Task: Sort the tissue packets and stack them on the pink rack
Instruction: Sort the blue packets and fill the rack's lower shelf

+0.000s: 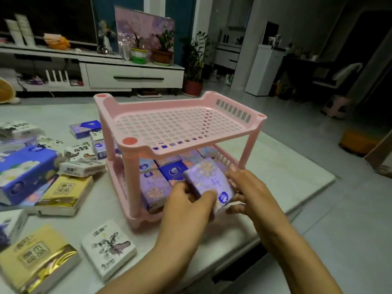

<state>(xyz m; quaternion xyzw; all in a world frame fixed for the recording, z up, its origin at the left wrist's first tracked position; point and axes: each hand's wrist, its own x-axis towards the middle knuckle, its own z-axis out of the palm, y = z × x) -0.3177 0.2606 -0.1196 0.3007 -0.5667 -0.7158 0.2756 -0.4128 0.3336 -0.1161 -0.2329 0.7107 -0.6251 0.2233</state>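
Observation:
A two-tier pink rack (129,145) stands on the pale table. Its top shelf is bare; the bottom shelf holds several purple and blue tissue packets (172,171). At the rack's front opening I hold a purple floral tissue packet (206,179) in both hands. My left hand (187,203) grips its near left end with the thumb on top, and my right hand (247,190) holds its right side with curled fingers. Loose packets lie left of the rack: a gold one (63,193), a white one with a plant drawing (108,249), another gold one (36,258), and a large blue pack (23,170).
More white and purple packets (86,128) are scattered at the table's far left. The table edge (297,200) runs close to the right of the rack. Beyond are a white TV cabinet (133,76), potted plants and a pink stool (337,107) on the floor.

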